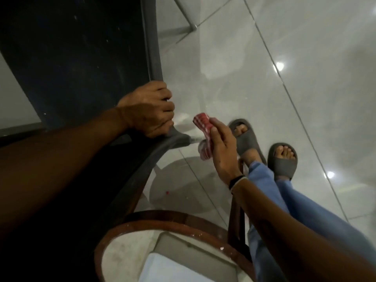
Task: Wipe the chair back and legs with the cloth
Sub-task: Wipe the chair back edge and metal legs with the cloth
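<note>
Down near the middle of the view, the left hand (149, 110) is clenched tight around the corner of the dark chair (81, 64) frame, knuckles up. Just to its right, the right hand (222, 151) holds a bunched red-and-white cloth (203, 127) pinched between thumb and fingers, close to the chair's corner but apart from it. Right of the cloth, two feet in grey slippers (282, 159) stand on the glossy tiled floor (305, 68). Nearer, a round brown-rimmed stool (162, 226) sits below the arms.
</note>
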A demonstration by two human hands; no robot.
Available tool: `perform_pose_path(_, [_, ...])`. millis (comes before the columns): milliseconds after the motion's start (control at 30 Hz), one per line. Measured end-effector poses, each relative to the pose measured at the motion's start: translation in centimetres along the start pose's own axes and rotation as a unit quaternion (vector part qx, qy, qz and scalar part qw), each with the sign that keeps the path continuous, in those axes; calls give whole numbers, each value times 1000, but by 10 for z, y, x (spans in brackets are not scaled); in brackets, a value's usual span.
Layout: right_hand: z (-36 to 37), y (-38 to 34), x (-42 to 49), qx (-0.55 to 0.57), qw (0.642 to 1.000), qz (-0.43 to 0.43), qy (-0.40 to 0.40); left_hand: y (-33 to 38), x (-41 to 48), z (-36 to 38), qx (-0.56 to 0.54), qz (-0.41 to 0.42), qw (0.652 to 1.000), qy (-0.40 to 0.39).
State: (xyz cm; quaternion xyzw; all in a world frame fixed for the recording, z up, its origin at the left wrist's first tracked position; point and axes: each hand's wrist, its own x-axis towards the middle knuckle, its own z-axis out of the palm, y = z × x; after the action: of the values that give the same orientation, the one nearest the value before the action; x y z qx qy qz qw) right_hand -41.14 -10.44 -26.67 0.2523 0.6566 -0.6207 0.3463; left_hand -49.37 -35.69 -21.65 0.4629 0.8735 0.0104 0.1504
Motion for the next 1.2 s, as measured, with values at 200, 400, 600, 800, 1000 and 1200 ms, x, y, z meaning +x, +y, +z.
perform_pose_path(200, [46, 13, -14, -104, 989, -103, -35, -1, -2, 1, 13, 13, 1000, -1])
perform_pose_path(400, [75, 59, 26, -220, 971, -93, 13, -7, -5, 8, 12, 32, 999, 19])
perform_pose_path(600, [50, 98, 73, -143, 989, -4, -38, -8, -8, 13, 13, 25, 999, 34])
perform_pose_path(800, [61, 62, 29, -12, 990, -92, -108, -5, -4, 7, 14, 14, 1000, 21])
perform_pose_path(1000, [49, 100, 73, -83, 986, -108, -97, -5, -3, 4, 2, -1, 999, 32])
perform_pose_path(1200, [28, 143, 124, -42, 984, 114, -129, -3, -8, 13, -4, -1, 999, 41])
